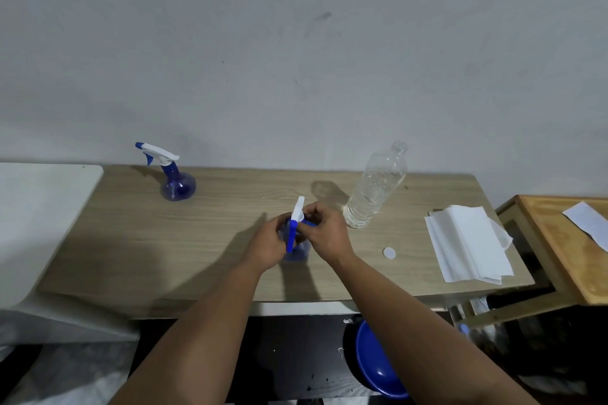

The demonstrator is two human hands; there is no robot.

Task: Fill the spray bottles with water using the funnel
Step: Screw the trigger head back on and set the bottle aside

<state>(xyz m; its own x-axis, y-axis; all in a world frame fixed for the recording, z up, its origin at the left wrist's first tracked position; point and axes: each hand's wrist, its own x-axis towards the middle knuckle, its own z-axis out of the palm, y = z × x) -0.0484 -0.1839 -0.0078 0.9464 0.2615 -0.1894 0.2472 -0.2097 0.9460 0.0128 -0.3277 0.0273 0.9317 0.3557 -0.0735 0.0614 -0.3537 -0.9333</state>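
A blue spray bottle [297, 253] stands mid-table, mostly hidden between my hands. My left hand [268, 245] wraps its body. My right hand [324, 233] grips the white and blue trigger head [296, 223] at its neck. A second blue spray bottle [176, 182], with its trigger head on, stands apart at the back left. An uncapped clear water bottle [375, 189], partly filled, stands to the right of my hands. Its white cap [389, 252] lies on the table. No funnel is in view.
A stack of white paper towels [467, 243] lies at the table's right end. A white surface [39, 207] adjoins the wooden table [164, 240] on the left. A lower wooden stand [566, 246] with a paper sits right. A blue basin [378, 362] rests below the front edge.
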